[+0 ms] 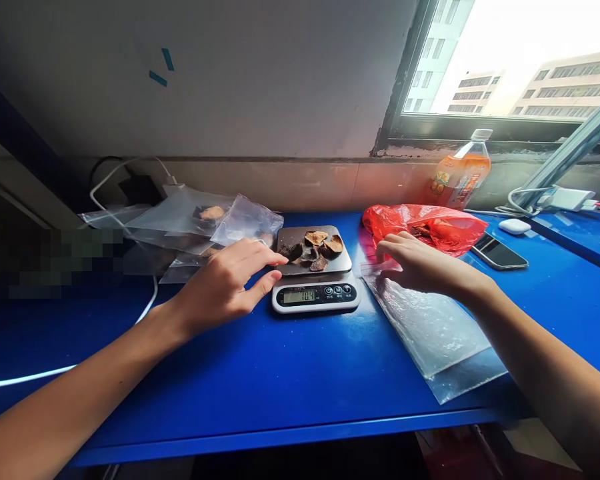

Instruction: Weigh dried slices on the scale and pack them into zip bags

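Note:
Brown dried pieces, curled like mushroom or peel (316,252), lie on the metal plate of a digital kitchen scale (316,303). Its display is lit, but the figures are not sharp. At the plate's left edge is my left hand (237,277), thumb and forefinger apart, fingertips close to the dark pieces; no held thing shows. My right hand (417,263) hovers over the top end of flat clear zip bags (440,337), its fingers bent and the thumb separate. Just behind it sits a red plastic bag (397,219) with brown pieces inside.
Filled clear bags (180,217) are piled left of the scale beside a white cable (151,300). An orange drink bottle (463,175) stands against the wall. A phone (500,252), a white earbud case (514,227) and a charger (573,199) lie at the right of the blue table (280,380).

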Action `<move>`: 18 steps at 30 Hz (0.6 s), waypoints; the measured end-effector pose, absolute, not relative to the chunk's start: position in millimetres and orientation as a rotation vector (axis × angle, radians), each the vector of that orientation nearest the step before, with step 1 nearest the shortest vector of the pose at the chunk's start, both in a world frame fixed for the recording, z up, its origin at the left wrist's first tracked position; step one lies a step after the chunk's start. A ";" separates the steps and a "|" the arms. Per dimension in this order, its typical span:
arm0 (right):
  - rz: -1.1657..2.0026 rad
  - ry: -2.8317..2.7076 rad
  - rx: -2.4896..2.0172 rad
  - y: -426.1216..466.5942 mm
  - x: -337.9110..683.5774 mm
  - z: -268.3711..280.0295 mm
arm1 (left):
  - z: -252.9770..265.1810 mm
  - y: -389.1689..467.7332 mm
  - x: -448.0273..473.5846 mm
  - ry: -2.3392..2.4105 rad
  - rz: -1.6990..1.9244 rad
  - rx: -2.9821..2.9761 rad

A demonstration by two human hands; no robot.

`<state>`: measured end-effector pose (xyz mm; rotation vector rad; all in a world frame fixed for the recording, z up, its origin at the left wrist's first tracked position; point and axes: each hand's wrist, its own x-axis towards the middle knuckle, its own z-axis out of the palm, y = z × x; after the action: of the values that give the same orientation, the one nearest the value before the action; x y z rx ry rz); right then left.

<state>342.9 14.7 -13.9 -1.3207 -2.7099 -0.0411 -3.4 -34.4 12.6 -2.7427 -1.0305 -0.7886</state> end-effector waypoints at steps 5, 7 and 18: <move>-0.093 -2.703 -1.281 13.7 335.9 -13.0 | 14.0 -35.4 -3.1 -1.002 -0.809 -2.743; -0.152 -2.698 -1.206 9.5 334.3 -4.5 | 15.5 -37.3 -2.6 -0.981 -0.817 -2.750; -0.209 -2.413 -0.662 -79.5 274.5 28.3 | 17.8 -78.3 25.1 -0.625 -1.171 -2.940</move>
<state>274.5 -79.5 28.3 -0.6617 -2.4135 -0.2085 25.1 -78.3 17.8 -2.9402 -0.6246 -1.1711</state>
